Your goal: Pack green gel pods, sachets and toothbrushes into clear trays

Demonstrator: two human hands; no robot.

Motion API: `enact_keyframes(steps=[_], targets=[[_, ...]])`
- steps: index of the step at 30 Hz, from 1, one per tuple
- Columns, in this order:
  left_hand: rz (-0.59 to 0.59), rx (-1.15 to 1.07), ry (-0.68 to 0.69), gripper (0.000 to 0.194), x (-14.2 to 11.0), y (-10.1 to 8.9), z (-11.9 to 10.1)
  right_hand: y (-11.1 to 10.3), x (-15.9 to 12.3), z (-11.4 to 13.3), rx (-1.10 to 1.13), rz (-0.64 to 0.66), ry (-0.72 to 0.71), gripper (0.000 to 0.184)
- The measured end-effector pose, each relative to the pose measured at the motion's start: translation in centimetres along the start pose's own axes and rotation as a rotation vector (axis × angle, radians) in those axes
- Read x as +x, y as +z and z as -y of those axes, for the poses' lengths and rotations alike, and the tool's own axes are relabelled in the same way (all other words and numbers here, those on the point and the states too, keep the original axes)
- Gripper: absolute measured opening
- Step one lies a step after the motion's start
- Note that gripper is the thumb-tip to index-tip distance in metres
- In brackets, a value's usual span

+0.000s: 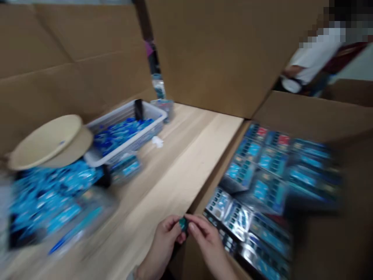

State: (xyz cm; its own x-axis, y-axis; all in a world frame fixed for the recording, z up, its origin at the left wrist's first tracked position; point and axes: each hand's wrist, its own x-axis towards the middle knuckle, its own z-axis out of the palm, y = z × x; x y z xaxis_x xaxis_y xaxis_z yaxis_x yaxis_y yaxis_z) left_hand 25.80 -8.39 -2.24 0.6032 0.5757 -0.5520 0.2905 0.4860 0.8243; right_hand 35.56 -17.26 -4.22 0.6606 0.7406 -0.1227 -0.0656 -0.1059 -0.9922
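My left hand (pixel 163 245) and my right hand (pixel 205 243) meet at the bottom centre, over the front edge of the wooden table (pixel 186 163). Both pinch one small teal item (pixel 183 224) between their fingertips. Just right of them sits an open cardboard box (pixel 320 116) filled with several blue and silver packets (pixel 262 186) laid in rows. The picture is smeared by motion.
A white plastic basket (pixel 128 128) of blue packets stands at the left, with a beige bowl-shaped lid (pixel 49 142) beside it and a heap of blue packets (pixel 52 198) in front. Cardboard walls rise behind. A person in a white top (pixel 317 54) is at the far right.
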Motion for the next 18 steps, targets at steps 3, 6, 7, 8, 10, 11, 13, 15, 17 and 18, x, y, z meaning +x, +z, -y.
enact_keyframes(steps=[3,6,7,8,10,11,13,15,17,18], targets=[[-0.091,-0.064,0.066,0.029,-3.6,-4.5,0.9,6.4,-3.0,0.3,0.086,0.179,-0.002,0.022],[-0.215,-0.107,0.144,0.023,-7.8,-9.9,3.0,11.4,-5.2,-0.2,0.14,0.346,0.138,0.025],[-0.261,-0.129,0.175,0.022,-9.3,-11.7,3.9,13.2,-5.9,-0.4,0.153,0.432,0.182,0.026],[-0.309,-0.151,0.205,0.021,-10.9,-13.5,4.9,15.0,-6.8,-0.5,0.157,0.527,0.214,0.025],[-0.397,-0.198,0.252,0.019,-13.8,-16.9,7.1,18.6,-8.9,-0.7,0.14,0.704,0.225,0.022],[-0.428,-0.217,0.272,0.018,-15.2,-18.6,8.2,20.4,-10.2,-0.9,0.12,0.77,0.208,0.021],[-0.464,-0.237,0.306,0.015,-17.7,-22.0,10.5,24.0,-12.9,-1.4,0.055,0.867,0.135,0.02],[-0.479,-0.235,0.34,0.011,-20.1,-25.4,12.6,27.4,-15.4,-2.2,-0.027,0.938,0.028,0.02],[-0.496,-0.176,0.369,0.008,-22.5,-28.8,14.5,30.8,-17.1,-3.2,-0.106,0.959,-0.068,0.02],[-0.518,-0.103,0.378,0.013,-23.6,-30.5,15.4,32.4,-17.5,-3.6,-0.142,0.935,-0.115,0.021]])
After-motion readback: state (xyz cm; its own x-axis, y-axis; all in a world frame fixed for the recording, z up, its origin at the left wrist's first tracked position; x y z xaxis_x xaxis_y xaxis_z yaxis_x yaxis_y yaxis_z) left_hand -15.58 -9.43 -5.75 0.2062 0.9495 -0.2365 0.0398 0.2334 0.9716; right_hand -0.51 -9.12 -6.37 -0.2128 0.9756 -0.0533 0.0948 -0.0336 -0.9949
